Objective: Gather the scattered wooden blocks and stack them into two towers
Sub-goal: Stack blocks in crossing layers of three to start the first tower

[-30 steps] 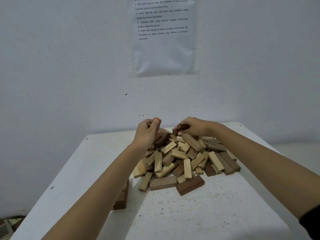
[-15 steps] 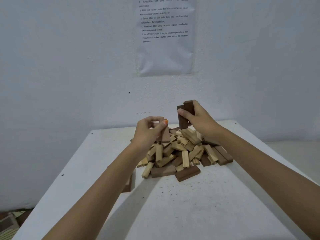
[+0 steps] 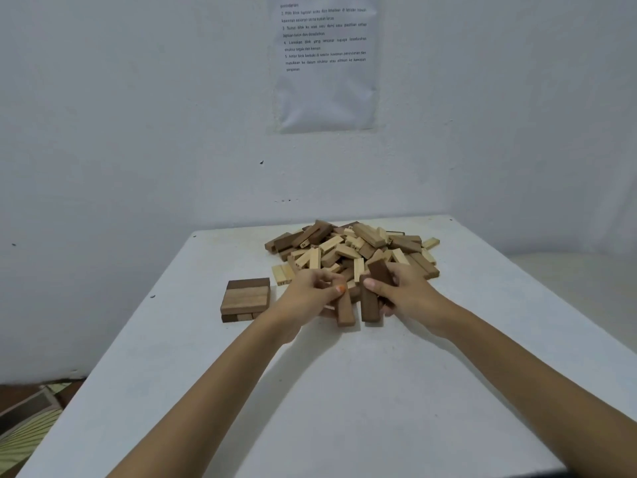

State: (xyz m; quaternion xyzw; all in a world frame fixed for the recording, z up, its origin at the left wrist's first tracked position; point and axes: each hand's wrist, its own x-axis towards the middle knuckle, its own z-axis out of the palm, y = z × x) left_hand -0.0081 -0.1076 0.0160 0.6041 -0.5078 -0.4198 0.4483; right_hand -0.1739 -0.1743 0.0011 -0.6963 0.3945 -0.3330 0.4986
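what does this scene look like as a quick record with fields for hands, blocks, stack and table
left: the left hand grips a mid-brown block at the near edge of the heap
right: the right hand grips dark blocks, close beside the left
blocks: loose pile of light and dark pieces, far side of the table
tower: low stack, two layers showing, left of the pile
surface: white table
wall: printed sheet

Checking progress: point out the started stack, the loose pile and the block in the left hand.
stack (image 3: 246, 296), head view, its top layer.
pile (image 3: 339, 244), head view, a pale block near its middle.
block (image 3: 345, 313), head view, its near end, below the left hand (image 3: 310, 291).
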